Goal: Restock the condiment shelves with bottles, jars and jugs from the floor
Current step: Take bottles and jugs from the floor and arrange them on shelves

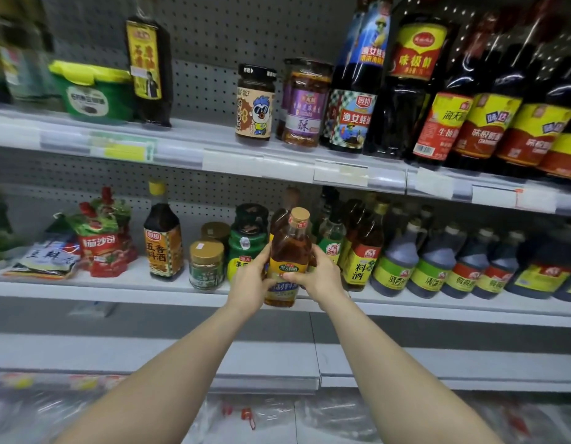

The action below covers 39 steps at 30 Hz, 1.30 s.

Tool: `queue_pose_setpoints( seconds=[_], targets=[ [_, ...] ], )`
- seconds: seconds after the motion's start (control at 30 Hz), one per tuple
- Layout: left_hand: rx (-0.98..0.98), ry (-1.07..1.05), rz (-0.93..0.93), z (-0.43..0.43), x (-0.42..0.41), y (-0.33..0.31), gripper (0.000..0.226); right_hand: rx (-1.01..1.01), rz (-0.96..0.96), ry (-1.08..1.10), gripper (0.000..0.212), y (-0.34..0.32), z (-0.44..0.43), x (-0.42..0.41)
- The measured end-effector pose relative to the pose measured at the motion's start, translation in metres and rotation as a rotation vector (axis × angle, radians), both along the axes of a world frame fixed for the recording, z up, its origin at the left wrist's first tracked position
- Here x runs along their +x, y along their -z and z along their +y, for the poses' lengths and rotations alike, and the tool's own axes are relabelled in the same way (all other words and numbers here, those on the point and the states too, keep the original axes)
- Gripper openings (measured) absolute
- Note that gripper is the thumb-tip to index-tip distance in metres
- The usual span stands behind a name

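Both hands wrap an amber bottle [289, 251], left hand [250, 283] on its left flank, right hand [319, 277] on its right with the thumb across the label. It is held upright, long axis vertical, at the front lip of the lower shelf [133, 283]. Its row seems to lie straight behind, between a green jar [249, 241] and yellow-labelled bottles [362, 261].

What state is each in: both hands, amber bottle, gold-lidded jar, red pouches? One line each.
left hand, grips the amber bottle
right hand, grips it, thumb across its front
amber bottle, capped, upright
gold-lidded jar, lidded, upright on lower shelf
red pouches, capped, upright on lower shelf
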State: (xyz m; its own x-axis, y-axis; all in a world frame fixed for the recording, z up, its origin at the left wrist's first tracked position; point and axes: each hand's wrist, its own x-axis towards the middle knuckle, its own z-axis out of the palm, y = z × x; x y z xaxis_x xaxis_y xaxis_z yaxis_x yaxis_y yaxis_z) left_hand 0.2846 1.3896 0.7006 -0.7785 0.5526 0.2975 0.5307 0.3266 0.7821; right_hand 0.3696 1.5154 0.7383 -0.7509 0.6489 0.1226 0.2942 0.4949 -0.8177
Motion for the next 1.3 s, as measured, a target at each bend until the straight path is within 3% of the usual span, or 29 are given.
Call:
queue_pose_setpoints(
  seconds=[0.23, 0.6, 0.83, 1.3],
  targets=[
    [-0.005, -0.019, -0.009, 0.003, -0.007, 0.01, 0.087, -0.009, -0.055, 0.005, 0.081, 0.008, 0.001, -0.01],
    [-0.291, -0.134, 0.052, 0.021, -0.005, 0.014, 0.082, -0.047, -0.115, 0.044, 0.044, 0.032, -0.002, -0.018],
    [-0.252, -0.077, 0.036, 0.021, -0.015, 0.009, 0.086, 0.004, -0.156, 0.017, 0.051, 0.043, -0.005, -0.023],
    [-0.497, -0.07, -0.058, 0.04, -0.03, -0.003, 0.074, -0.012, -0.135, -0.015, 0.055, 0.042, 0.007, -0.024]
  ],
)
